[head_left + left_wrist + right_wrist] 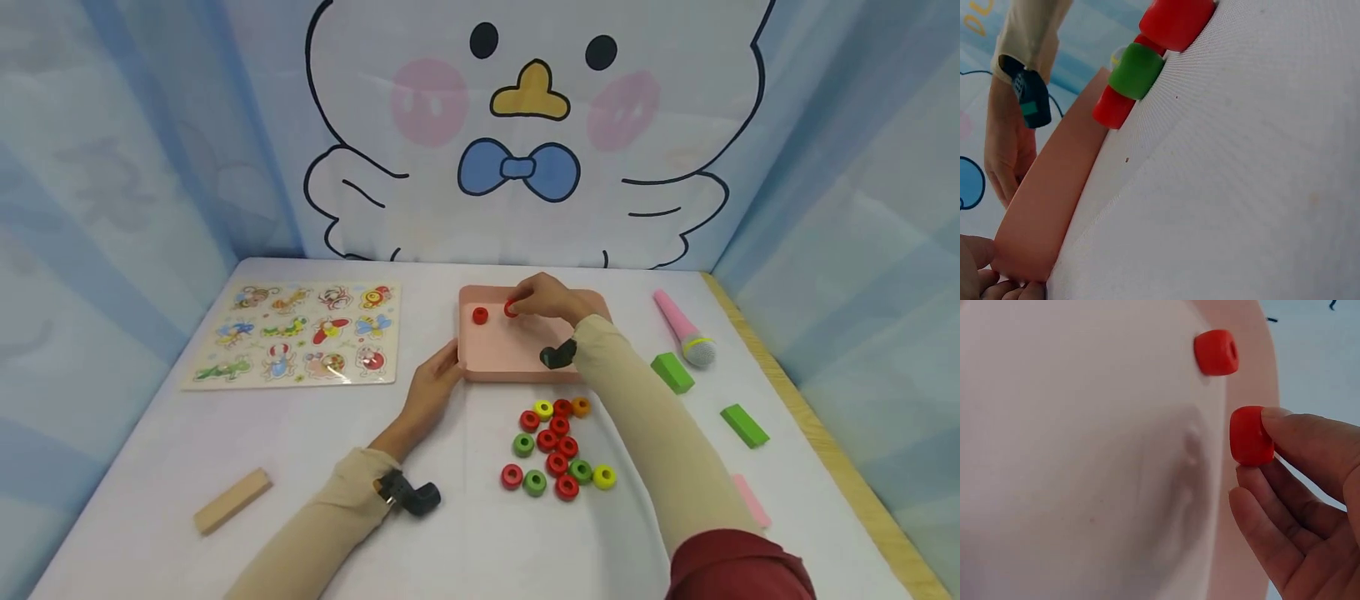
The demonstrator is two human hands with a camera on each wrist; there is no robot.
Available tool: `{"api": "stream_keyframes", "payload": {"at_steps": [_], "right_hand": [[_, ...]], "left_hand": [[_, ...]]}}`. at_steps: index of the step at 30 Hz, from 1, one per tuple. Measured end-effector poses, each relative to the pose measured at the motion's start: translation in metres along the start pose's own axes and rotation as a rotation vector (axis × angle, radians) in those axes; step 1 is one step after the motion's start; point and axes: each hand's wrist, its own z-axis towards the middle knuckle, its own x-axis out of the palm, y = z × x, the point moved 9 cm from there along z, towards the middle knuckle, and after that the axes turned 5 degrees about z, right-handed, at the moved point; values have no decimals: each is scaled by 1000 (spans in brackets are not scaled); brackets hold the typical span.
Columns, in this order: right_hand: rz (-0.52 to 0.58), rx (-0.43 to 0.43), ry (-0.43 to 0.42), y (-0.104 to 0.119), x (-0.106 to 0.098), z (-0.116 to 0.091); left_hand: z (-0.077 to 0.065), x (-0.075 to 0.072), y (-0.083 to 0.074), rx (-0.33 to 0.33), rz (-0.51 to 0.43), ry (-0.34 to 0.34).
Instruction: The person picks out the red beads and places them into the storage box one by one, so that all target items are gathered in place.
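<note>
My right hand (pixel 546 298) pinches a red bead (pixel 1250 435) between thumb and fingertips, over the far side of a shallow pink tray (pixel 517 377). Another red bead (pixel 480 316) lies in the tray, left of that hand. With thumb and fingers, my left hand (pixel 432 390) grips the tray's near left corner; in the left wrist view only its fingertips (pixel 1013 290) show at the tray wall. In front of the tray lie several loose beads, among them a red one (pixel 566 487), a green one (pixel 535 482), a yellow one (pixel 603 477) and an orange one (pixel 581 407).
An insect picture puzzle board (pixel 300 333) lies at the back left, a wooden block (pixel 232 501) at the front left. On the right are a pink toy microphone (pixel 684 329), two green blocks (pixel 672 372) and a pink piece (pixel 751 500) partly behind my right sleeve.
</note>
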Motion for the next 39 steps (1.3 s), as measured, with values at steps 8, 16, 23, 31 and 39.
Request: {"api": "stream_keyframes", "payload": {"at_steps": [8, 16, 23, 31, 39], "right_hand": [[29, 90, 35, -19, 14, 6], [17, 62, 3, -20, 11, 1], [-6, -25, -17, -10, -2, -27], [69, -197, -31, 5, -10, -92], [134, -236, 100, -14, 15, -161]], "left_hand": [[1, 1, 1, -25, -1, -10], [-1, 4, -2, -19, -9, 2], [-1, 1, -5, 5, 0, 0], [0, 0, -5, 28, 7, -5], [-5, 1, -17, -1, 16, 36]]}}
